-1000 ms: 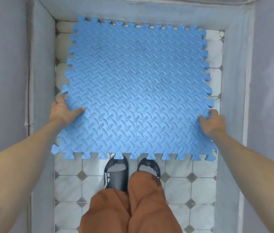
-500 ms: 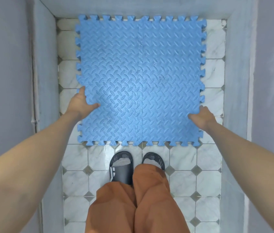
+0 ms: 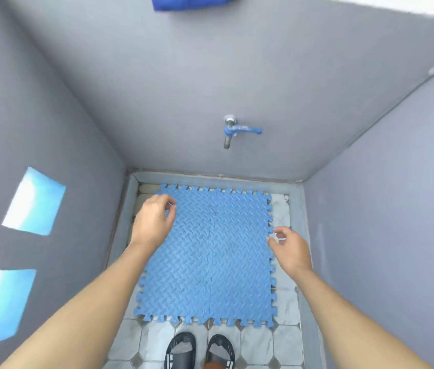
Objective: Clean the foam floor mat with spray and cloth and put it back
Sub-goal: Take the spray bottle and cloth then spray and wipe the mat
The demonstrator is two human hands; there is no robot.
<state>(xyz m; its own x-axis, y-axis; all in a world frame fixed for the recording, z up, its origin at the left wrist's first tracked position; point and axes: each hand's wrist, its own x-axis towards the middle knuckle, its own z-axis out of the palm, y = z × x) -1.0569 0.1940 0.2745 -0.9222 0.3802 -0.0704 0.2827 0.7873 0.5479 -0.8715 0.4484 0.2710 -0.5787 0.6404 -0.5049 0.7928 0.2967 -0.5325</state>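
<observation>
The blue foam floor mat (image 3: 210, 259) with jigsaw edges lies flat on the tiled floor, pushed up near the back wall. My left hand (image 3: 153, 221) hovers above its far left part with the fingers loosely curled and nothing in them. Over the mat's right edge my right hand (image 3: 289, 246) is raised, fingers apart and empty. A blue cloth (image 3: 192, 2) hangs at the top of the back wall, cut off by the frame. No spray bottle is in view.
Grey walls close in on the left, back and right. A metal tap with a blue handle (image 3: 233, 131) sticks out of the back wall above the mat. My feet in black sandals (image 3: 200, 351) stand on marble tiles (image 3: 257, 342) just before the mat's near edge.
Both hands have let go of the mat's side edges and lifted off it. The mat now lies flat on the floor. My view has risen and tilted up to the back wall.
</observation>
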